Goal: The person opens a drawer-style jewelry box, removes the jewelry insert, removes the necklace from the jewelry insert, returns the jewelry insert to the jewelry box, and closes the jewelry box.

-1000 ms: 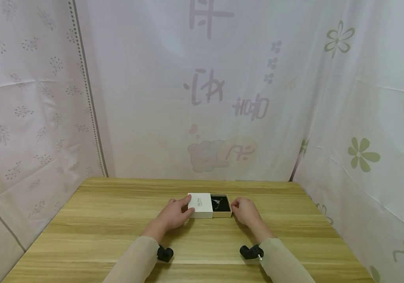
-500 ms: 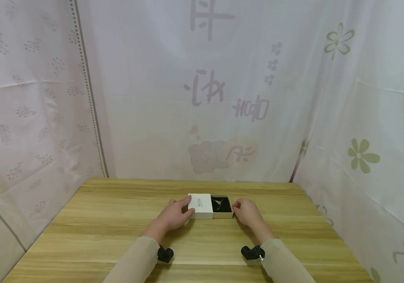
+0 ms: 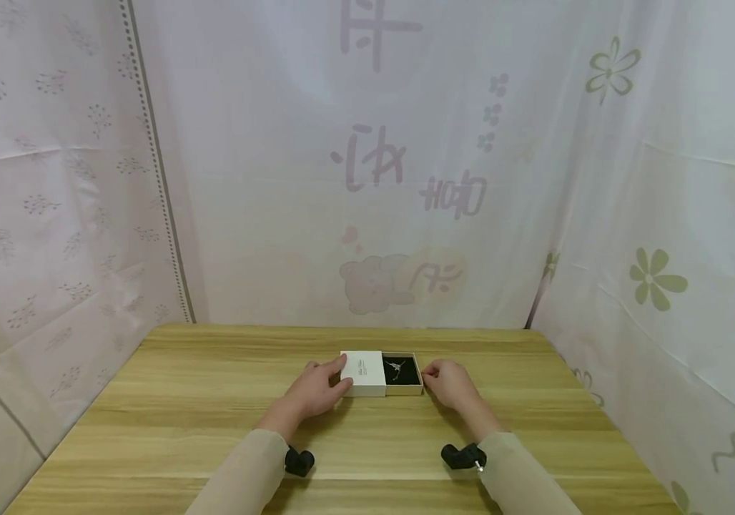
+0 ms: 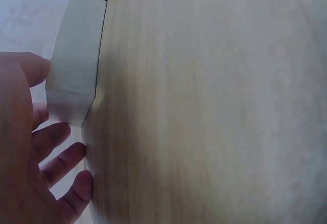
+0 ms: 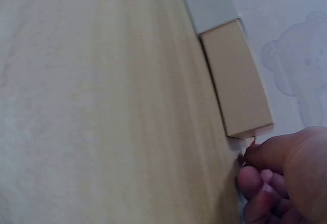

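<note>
You can't read the tiny print on the white cover, which hides the left end of the drawer (the silvery trinket inside is too small to identify). Your sleeves run off the head view's bottom edge.

Pale printed curtains hang behind a wood-grain table.

White cover, tan drawer

On the far part of the table lies a box cover, a drawer sticking out of its right side with jewellery in it. The left hand is at the cover's left end, the right hand at the drawer's right end. A curtain hangs behind the table.
</note>
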The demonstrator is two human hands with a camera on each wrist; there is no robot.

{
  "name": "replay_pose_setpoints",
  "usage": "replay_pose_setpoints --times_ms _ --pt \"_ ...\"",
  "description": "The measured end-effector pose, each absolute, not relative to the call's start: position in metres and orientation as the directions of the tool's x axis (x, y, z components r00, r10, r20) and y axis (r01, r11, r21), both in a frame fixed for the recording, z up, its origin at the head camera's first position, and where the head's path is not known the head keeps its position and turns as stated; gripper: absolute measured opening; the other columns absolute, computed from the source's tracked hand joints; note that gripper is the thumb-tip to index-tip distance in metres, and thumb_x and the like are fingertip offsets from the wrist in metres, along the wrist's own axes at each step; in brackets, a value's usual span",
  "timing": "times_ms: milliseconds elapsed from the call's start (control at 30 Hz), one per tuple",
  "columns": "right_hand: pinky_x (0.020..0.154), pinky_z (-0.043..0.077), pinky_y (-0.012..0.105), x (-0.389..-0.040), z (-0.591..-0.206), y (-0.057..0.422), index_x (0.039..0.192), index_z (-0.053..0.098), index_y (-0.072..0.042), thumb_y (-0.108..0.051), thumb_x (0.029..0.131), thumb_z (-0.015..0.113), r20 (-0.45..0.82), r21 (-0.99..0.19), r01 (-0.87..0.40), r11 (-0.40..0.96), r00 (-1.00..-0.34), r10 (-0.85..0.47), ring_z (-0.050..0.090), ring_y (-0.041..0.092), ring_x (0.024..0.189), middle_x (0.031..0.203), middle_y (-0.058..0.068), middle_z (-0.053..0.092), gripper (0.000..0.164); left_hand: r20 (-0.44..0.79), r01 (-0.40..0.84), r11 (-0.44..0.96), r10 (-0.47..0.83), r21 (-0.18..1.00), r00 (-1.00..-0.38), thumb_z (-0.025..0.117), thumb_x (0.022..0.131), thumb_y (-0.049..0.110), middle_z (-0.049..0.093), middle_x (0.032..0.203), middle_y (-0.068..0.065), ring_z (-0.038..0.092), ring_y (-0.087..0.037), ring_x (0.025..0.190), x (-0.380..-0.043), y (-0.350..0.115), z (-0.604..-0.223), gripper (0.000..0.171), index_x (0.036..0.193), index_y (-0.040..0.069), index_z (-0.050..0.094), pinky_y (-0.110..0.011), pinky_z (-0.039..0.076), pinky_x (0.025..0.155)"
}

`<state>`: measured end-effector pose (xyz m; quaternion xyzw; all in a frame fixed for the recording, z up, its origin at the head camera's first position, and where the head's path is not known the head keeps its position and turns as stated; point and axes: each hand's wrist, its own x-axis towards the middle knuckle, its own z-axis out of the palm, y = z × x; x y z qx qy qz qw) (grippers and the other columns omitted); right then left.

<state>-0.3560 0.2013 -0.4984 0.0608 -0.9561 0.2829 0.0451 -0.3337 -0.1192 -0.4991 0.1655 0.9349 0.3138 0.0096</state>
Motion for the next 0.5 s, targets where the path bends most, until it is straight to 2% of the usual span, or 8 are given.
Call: replay_pose_setpoints --times_ms 233,300,500 --pt "0.082 0.058 0.044 -0.362 -0.492 0.2 0.127 0.076 -0.005 -0.017 0.109 0.059 0.143 -0.58 -0.135 0.803 -0.988 -0.063 0.07 0.021 0.09 0.107 0.007 0.077 0.027 0.089 0.302 0.744 0.313 0.596 -0.946 0.06 0.112 0.047 0.059 0.164 -0.008 0.054 -0.037 0.137 -0.333 -0.12 -0.5 0.067 0.169 0.017 0.045 -0.055 0.05 0.113" --pt "0.083 0.058 0.046 -0.363 -0.489 0.197 0.129 0.075 -0.006 -0.019 0.109 0.059 0.161 -0.58 -0.157 0.799 -0.984 -0.077 0.07 0.023 0.092 0.108 0.008 0.077 0.029 0.093 0.304 0.741 0.313 0.599 -0.945 0.061 0.111 0.048 0.059 0.164 -0.009 0.054 -0.037 0.137 -0.334 -0.12 -0.501 0.067 0.169 0.017 0.045 -0.055 0.05 0.113" --pt "0.093 0.058 0.051 -0.363 -0.484 0.184 0.13 0.075 -0.009 -0.021 0.107 0.066 0.168 -0.454 -0.21 0.866 -0.975 -0.148 0.068 0.027 0.1 0.112 0.01 0.072 0.027 0.091 0.308 0.741 0.319 0.597 -0.944 0.06 0.112 0.049 0.056 0.167 -0.007 0.053 -0.037 0.139 -0.335 -0.12 -0.503 0.068 0.169 0.017 0.045 -0.056 0.048 0.115"
